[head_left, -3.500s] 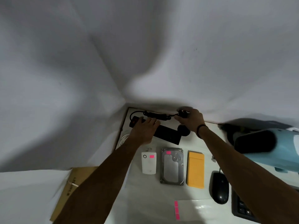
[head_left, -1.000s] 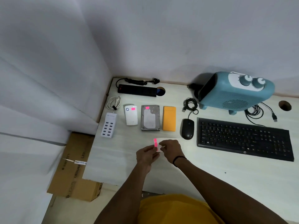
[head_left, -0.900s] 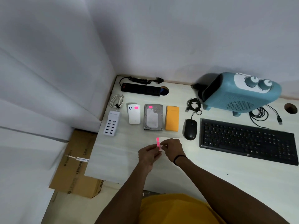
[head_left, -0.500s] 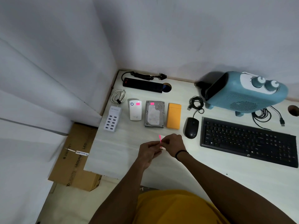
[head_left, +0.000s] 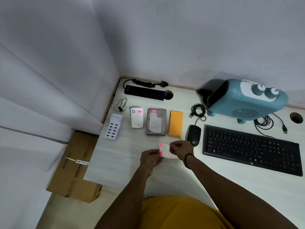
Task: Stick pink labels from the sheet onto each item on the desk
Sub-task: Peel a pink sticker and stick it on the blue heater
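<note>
Low centre of frame: both hands pinch the sheet point(head_left: 165, 151) above the counter point(head_left: 125, 156); left hand point(head_left: 151, 158) on the pink-label edge, right hand point(head_left: 179, 148) on the far side. Risks, imo: label tears or curls onto itself while peeling; sticks to a finger. Envelope point(head_left: 175, 123), mouse point(head_left: 194, 135), keyboard point(head_left: 250, 149) etc. show no label yet; an item could get skipped.

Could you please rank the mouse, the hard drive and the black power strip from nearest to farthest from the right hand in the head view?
From the right hand:
1. Mouse, just beyond it, slightly right.
2. Hard drive, farther back, left.
3. Black power strip, at the desk's back edge, far left.
</note>
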{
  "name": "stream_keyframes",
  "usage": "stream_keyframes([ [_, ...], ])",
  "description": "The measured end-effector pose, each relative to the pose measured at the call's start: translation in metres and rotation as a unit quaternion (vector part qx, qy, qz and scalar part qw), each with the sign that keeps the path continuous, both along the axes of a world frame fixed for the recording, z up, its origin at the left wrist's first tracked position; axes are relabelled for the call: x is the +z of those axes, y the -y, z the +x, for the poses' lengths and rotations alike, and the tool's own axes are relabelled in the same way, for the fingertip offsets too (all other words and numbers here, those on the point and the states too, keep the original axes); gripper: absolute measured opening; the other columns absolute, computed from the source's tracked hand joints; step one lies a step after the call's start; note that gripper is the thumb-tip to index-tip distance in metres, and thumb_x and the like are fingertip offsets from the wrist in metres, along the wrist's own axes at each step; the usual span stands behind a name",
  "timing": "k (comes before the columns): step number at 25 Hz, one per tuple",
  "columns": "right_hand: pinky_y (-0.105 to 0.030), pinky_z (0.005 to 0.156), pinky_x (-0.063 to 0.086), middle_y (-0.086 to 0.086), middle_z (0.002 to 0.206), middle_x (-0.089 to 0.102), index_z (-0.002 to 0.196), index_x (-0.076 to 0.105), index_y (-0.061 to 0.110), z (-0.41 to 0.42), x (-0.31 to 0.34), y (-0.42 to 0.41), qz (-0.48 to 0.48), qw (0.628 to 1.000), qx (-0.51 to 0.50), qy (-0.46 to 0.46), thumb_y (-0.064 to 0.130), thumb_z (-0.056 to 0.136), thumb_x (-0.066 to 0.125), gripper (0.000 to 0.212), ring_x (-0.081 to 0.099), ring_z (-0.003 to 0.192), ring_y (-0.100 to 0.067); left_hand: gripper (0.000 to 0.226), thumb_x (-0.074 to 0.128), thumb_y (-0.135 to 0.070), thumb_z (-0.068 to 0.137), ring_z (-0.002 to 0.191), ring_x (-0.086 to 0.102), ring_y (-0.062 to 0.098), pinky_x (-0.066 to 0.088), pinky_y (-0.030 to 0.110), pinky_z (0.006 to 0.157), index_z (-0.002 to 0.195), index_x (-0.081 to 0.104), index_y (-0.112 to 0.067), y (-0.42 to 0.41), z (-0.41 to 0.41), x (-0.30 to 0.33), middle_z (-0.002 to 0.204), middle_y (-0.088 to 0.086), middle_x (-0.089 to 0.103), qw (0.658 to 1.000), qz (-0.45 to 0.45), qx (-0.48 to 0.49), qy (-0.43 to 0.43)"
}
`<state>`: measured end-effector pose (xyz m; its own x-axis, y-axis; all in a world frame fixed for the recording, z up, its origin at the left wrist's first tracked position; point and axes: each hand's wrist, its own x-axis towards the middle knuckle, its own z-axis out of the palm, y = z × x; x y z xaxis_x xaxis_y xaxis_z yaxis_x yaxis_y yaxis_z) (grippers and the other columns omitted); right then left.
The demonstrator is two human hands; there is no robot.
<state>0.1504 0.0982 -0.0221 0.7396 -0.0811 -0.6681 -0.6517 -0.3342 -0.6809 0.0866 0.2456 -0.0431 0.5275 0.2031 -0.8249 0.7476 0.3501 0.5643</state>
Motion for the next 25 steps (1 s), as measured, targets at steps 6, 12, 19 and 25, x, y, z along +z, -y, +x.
stream_keyframes([
  [6, -0.034, 0.076, 0.061, -0.017, 0.084, 0.073, 0.092, 0.075, -0.002, 0.003, 0.004, 0.027, 0.126, 0.979, -0.150, -0.057, 0.007, 0.079, 0.079, 0.016, 0.071, 0.073, -0.024, 0.037, 0.074, -0.023, 0.087, 0.108, 0.068, 0.024, 0.055, 0.035, 0.096, 0.121, 0.068, -0.012, 0.003, 0.000, 0.002, 0.117, 0.005, 0.071, 0.941, 0.292, -0.166, -0.036],
  [12, -0.037, 0.077, 0.061, -0.017, 0.077, 0.071, 0.076, 0.077, 0.005, 0.025, 0.033, 0.075, 0.165, 0.961, -0.221, 0.022, 0.009, 0.077, 0.079, 0.005, 0.066, 0.067, -0.024, 0.028, 0.073, -0.018, 0.089, 0.101, 0.065, 0.017, 0.043, 0.021, 0.082, 0.117, 0.068, -0.014, 0.066, 0.048, 0.053, 0.116, 0.004, 0.071, 0.894, 0.337, -0.245, 0.164],
  [19, -0.026, 0.068, 0.059, -0.015, 0.072, 0.065, 0.076, 0.067, 0.002, 0.066, 0.090, 0.187, 0.219, 0.898, -0.357, 0.133, -0.002, 0.088, 0.065, 0.013, 0.061, 0.063, -0.022, 0.028, 0.071, -0.025, 0.087, 0.105, 0.064, 0.019, 0.055, 0.037, 0.088, 0.114, 0.066, -0.023, 0.189, 0.169, 0.140, 0.116, -0.001, 0.064, 0.737, 0.411, -0.391, 0.369],
  [25, -0.020, 0.059, 0.058, -0.011, 0.068, 0.062, 0.079, 0.065, 0.002, 0.093, 0.099, 0.273, 0.233, 0.860, -0.426, 0.156, -0.001, 0.091, 0.063, 0.013, 0.056, 0.057, -0.018, 0.059, 0.075, -0.039, 0.081, 0.118, 0.054, 0.028, 0.049, 0.045, 0.088, 0.133, 0.051, -0.023, 0.313, 0.256, 0.206, 0.131, 0.005, 0.052, 0.424, 0.581, -0.546, 0.429],
])
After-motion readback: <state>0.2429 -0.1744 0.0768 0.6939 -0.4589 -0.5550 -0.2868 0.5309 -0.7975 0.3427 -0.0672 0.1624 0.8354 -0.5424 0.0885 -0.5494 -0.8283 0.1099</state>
